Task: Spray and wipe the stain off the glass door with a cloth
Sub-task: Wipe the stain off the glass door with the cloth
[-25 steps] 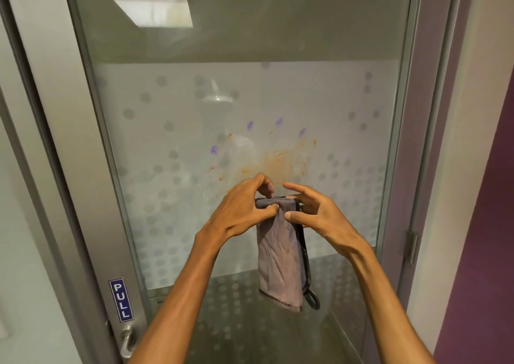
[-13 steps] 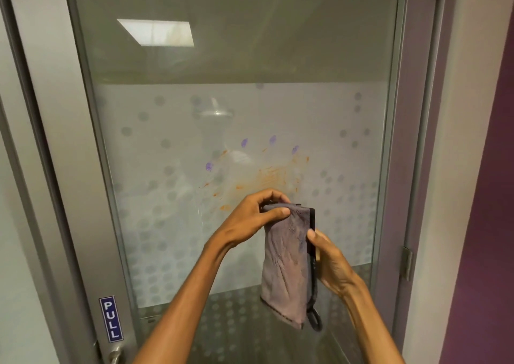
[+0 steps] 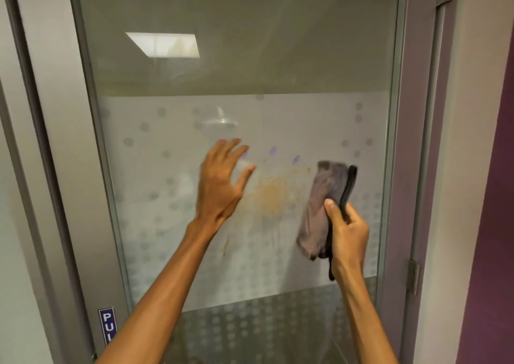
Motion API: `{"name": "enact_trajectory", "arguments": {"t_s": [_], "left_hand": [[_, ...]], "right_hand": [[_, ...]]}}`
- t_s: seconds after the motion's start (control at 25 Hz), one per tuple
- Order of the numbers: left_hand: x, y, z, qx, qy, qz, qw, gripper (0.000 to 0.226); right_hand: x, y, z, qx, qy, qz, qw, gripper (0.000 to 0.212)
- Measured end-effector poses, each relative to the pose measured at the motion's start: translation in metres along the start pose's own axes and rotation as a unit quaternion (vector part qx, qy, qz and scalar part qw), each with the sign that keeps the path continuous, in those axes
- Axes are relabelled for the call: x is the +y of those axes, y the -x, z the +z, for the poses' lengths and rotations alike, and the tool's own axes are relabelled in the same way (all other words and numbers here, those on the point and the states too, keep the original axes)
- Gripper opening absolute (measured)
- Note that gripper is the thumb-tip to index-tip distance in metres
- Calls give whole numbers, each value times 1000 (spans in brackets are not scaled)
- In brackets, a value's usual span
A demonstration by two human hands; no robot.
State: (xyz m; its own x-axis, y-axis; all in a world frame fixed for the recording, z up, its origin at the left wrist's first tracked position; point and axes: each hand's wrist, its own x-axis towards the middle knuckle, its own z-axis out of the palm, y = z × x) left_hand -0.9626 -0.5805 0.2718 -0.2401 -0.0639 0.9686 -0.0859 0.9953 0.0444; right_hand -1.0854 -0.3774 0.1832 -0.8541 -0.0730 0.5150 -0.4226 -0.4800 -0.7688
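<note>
Gripping the grey cloth (image 3: 324,210) at its lower half, the right hand (image 3: 347,233) is holding it just right of the orange stain (image 3: 271,194) on the glass door (image 3: 250,72); the left hand (image 3: 219,183) is hovering spread, empty, left of the stain.

The grey metal-framed glass door (image 3: 278,58) carries a frosted white band with grey dots across its middle. On the band sits an orange-brown splattered stain (image 3: 271,195), with thin runs trailing downward from it. Small purple smudges (image 3: 273,150) lie just above the stain. A blue "PULL" sticker (image 3: 107,325) is fixed to the left frame, cut off at its lower end.
</note>
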Motion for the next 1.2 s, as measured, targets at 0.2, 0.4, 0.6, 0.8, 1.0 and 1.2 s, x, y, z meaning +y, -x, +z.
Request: {"name": "enact_trajectory", "arguments": {"t_s": [0.2, 0.4, 0.6, 0.8, 1.0, 1.2], "left_hand": [[-74, 28, -35, 11, -191, -75, 979, 60], [-112, 41, -37, -39, -227, -90, 969, 64], [-131, 45, -23, -30, -237, -86, 967, 58], [-141, 46, -13, -2, -267, -78, 961, 57], [-145, 48, -11, -2, -280, -67, 958, 60], [-142, 48, -12, -10, -281, -66, 957, 60]], "right_hand": [[-17, -47, 58, 63, 251, -112, 959, 45], [8, -58, 82, 2, 300, -162, 940, 42], [18, -83, 82, 18, 285, -270, 919, 18], [41, -92, 82, -49, 275, -299, 912, 39], [42, -104, 78, -48, 329, -289, 898, 78], [43, -106, 88, -35, 405, -318, 857, 84]]}}
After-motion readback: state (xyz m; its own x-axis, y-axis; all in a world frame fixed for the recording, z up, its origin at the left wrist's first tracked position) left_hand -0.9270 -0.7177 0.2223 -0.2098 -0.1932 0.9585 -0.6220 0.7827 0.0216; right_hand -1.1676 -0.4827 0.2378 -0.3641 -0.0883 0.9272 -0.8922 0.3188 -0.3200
